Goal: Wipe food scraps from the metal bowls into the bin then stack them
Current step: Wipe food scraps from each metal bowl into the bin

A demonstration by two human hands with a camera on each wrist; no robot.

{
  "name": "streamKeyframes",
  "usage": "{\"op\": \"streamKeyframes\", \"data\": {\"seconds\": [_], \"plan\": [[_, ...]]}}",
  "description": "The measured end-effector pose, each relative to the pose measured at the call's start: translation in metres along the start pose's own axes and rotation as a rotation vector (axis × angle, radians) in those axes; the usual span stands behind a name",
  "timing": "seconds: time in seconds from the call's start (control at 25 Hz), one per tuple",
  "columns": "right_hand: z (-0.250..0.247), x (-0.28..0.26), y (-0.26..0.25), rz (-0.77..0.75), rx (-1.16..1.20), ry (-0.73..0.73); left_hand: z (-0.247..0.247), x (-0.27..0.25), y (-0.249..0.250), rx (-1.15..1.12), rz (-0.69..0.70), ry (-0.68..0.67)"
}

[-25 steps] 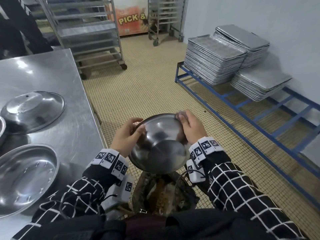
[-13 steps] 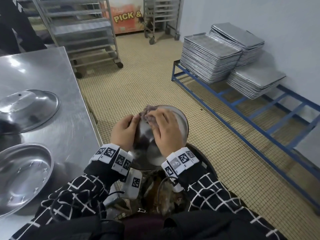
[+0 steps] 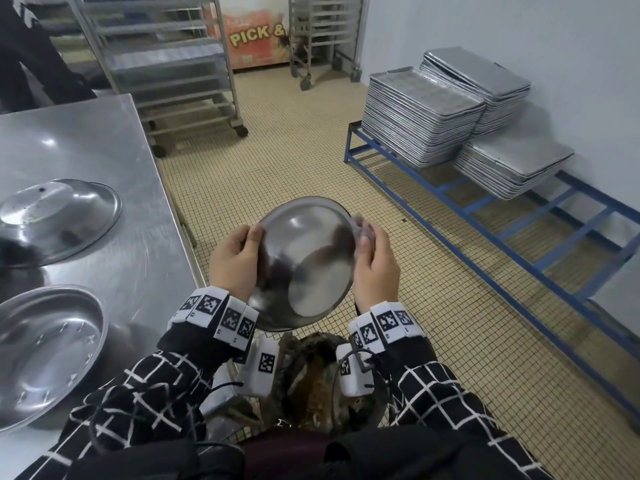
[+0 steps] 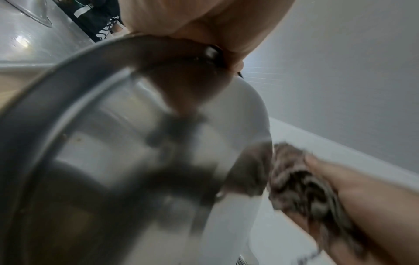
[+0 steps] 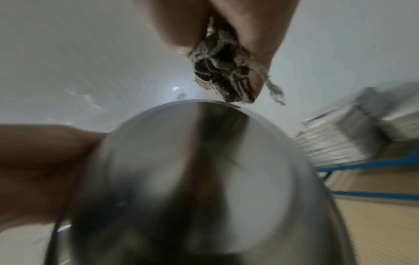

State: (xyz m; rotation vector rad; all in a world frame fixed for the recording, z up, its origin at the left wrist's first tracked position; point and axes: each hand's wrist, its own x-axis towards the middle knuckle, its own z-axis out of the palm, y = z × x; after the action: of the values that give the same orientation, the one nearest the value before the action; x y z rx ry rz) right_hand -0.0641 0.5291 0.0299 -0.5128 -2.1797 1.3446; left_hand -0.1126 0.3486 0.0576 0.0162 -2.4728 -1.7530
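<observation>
A shiny metal bowl (image 3: 306, 261) tilts toward me above the bin (image 3: 311, 379), which holds brown scraps. My left hand (image 3: 239, 259) grips the bowl's left rim, thumb inside. At the bowl's right rim, my right hand (image 3: 372, 258) clutches a dirty grey rag (image 3: 363, 228). The left wrist view shows the bowl (image 4: 136, 161) close up with the rag (image 4: 301, 181) at its edge. In the right wrist view the rag (image 5: 222, 71) is bunched between my fingers just over the bowl's (image 5: 192, 179) rim. Two more bowls sit on the steel table: one upturned (image 3: 59, 220), one upright (image 3: 45, 351).
The steel table (image 3: 86, 150) runs along my left. A blue floor rack (image 3: 502, 223) on the right carries stacks of metal trays (image 3: 422, 112). Wheeled tray racks (image 3: 166, 64) stand at the back. Tiled floor (image 3: 277, 161) lies between table and rack.
The right hand with the rag swept from the bowl's right rim across its inside to the left, then back to the right rim. The bowl stayed tilted over the bin.
</observation>
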Motion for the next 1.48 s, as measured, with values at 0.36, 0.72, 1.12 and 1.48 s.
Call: {"op": "streamKeyframes", "data": {"seconds": [0.36,0.72,1.12,1.48], "plan": [[0.041,-0.010,-0.036,-0.515,-0.441,-0.021,0.003,-0.004,0.014,-0.035,0.069,-0.004],[0.001,-0.003,0.021,0.381,0.034,-0.017,-0.007,0.006,0.011,-0.238,-0.111,0.041],[-0.042,0.037,-0.004,0.972,0.984,-0.296,-0.010,0.000,0.013,-0.284,0.078,-0.215],[-0.052,0.042,-0.019,0.618,0.436,-0.332,-0.009,0.021,0.006,-0.582,0.007,-0.212]]}}
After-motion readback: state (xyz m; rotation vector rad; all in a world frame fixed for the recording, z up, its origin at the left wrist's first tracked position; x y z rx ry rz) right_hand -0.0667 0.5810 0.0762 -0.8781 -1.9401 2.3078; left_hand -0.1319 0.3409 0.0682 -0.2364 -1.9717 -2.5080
